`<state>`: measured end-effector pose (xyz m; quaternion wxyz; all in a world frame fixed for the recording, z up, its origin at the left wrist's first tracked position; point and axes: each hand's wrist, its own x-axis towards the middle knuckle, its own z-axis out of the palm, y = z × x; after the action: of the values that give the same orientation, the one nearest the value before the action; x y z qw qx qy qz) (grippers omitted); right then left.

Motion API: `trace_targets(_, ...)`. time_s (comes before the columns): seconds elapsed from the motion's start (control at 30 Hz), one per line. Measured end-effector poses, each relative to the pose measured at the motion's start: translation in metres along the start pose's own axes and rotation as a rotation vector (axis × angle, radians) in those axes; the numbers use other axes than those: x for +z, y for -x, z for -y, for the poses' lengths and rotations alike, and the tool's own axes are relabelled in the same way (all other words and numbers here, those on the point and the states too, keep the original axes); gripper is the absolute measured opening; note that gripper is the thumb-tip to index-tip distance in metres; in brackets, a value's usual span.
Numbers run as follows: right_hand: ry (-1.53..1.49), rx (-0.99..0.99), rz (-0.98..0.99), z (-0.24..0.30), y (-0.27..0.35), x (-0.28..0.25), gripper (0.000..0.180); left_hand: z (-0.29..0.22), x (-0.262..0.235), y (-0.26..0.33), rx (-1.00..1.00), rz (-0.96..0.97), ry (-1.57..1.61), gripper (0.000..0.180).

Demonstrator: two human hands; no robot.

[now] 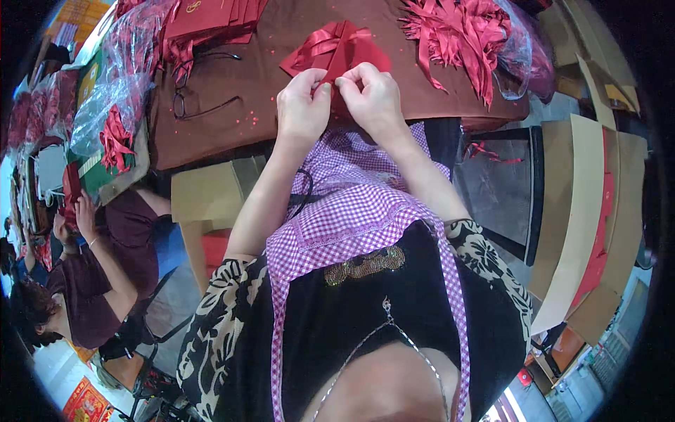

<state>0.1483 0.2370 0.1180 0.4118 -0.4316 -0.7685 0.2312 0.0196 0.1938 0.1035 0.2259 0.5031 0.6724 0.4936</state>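
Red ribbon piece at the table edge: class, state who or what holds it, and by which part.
Both hands, left hand and right hand, pinch the red ribbon piece at its near end with their fingertips.

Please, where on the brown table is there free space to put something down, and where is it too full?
The brown cloth-covered table is bare between the black-framed eyeglasses and the left hand, down to its near edge. A smaller strip lies right of the right hand. Crowded: the red ribbon heap at the far right, and plastic bags of red ribbons at the left.

One head-worn fisheye view — looking steeply down the person's chest, close over the brown table.
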Motion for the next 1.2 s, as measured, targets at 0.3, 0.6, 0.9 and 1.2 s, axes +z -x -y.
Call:
trace_targets(0.3, -0.074, -0.054, -0.071, -0.004, 0.000, 0.002, 0.012, -0.014, -0.011, -0.005, -0.204, 0.113, 0.369, 0.022)
trace_targets(0.6, -0.148, 0.010, -0.017, -0.004, -0.002, 0.001, 0.012, -0.007, -0.010, -0.005, -0.111, 0.072, 0.283, 0.023)
trace_targets(0.9, 0.190, -0.322, -0.077, 0.000, -0.003, 0.000, 0.013, -0.003, -0.005, -0.005, -0.010, 0.036, 0.056, 0.023)
trace_targets(1.2, -0.276, 0.263, 0.040, 0.000, -0.001, 0.006, 0.015, -0.004, 0.003, 0.004, 0.057, -0.034, 0.052, 0.020)
